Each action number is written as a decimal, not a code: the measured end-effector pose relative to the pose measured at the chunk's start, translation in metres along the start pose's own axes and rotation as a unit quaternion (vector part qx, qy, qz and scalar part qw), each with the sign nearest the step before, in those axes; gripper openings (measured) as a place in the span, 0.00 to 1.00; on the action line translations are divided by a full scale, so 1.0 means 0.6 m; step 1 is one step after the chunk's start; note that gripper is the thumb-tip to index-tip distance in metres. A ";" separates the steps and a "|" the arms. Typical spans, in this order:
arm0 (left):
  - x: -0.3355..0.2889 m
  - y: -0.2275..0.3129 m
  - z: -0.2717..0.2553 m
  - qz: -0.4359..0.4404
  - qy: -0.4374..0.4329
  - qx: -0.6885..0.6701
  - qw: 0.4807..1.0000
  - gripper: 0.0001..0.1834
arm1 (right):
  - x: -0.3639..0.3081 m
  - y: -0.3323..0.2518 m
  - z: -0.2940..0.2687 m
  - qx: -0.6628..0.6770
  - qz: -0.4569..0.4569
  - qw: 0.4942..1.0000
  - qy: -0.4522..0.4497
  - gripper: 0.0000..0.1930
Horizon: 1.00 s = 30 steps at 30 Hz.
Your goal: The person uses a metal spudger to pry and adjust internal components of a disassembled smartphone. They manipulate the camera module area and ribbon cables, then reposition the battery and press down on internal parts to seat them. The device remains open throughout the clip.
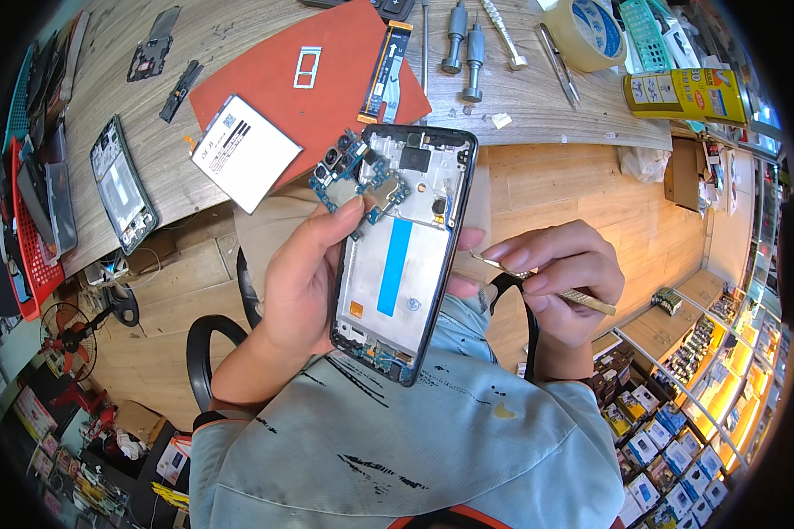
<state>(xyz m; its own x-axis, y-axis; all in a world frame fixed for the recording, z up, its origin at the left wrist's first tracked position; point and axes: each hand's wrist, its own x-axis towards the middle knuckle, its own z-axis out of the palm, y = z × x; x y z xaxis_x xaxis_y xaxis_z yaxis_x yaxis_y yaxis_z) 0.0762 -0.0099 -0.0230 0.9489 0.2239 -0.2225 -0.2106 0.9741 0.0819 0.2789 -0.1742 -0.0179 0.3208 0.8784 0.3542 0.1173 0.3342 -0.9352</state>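
Observation:
My left hand (pixel 293 280) is wrapped round an opened phone frame (pixel 370 278), its fingertips showing past the right edge. The frame is tilted, with a blue strip (pixel 396 264) down its silver bed. A blue circuit board (pixel 362 187) with camera modules lies skewed over the frame's upper left, and my left thumb presses on it. My right hand (pixel 569 264) pinches gold tweezers (pixel 586 301) just right of the phone. Their tip points left toward my left fingertips and appears apart from the board.
On the wooden table, a white battery (pixel 247 154) and a SIM tray (pixel 306 68) rest on a red mat (pixel 247 75). A flex cable (pixel 385 75) lies nearby. Another phone frame (pixel 122 185) sits left. Screwdrivers (pixel 474 62), tape (pixel 587 35) and a yellow can (pixel 686 94) stand toward the right.

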 end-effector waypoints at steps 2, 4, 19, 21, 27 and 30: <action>0.002 0.002 0.004 -0.004 0.014 0.041 0.999 0.37 | 0.002 0.000 -0.002 0.001 0.006 1.000 -0.005 0.04; 0.003 0.008 0.020 -0.012 0.065 0.152 0.986 0.37 | 0.001 0.000 -0.002 0.010 0.012 1.000 -0.005 0.04; -0.005 0.003 0.001 -0.003 0.076 0.070 0.995 0.34 | 0.002 -0.001 -0.004 0.069 0.043 0.997 -0.017 0.03; -0.007 0.006 0.004 -0.027 0.099 0.094 0.990 0.33 | 0.002 0.000 -0.005 0.067 0.043 0.997 -0.016 0.03; -0.005 0.008 0.013 -0.049 0.104 0.077 0.990 0.30 | 0.017 0.010 -0.014 0.107 0.012 0.991 -0.075 0.03; -0.005 0.007 0.017 -0.058 0.131 0.081 0.986 0.28 | 0.022 0.010 -0.018 0.125 0.032 0.986 -0.104 0.03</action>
<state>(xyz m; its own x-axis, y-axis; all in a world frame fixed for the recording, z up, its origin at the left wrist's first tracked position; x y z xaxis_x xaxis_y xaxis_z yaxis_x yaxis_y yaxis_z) 0.0748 -0.0069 -0.0120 0.8663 0.1321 -0.4818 -0.0439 0.9808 0.1898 0.2937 -0.1641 -0.0185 0.1174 0.9425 0.3128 -0.1401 0.3276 -0.9344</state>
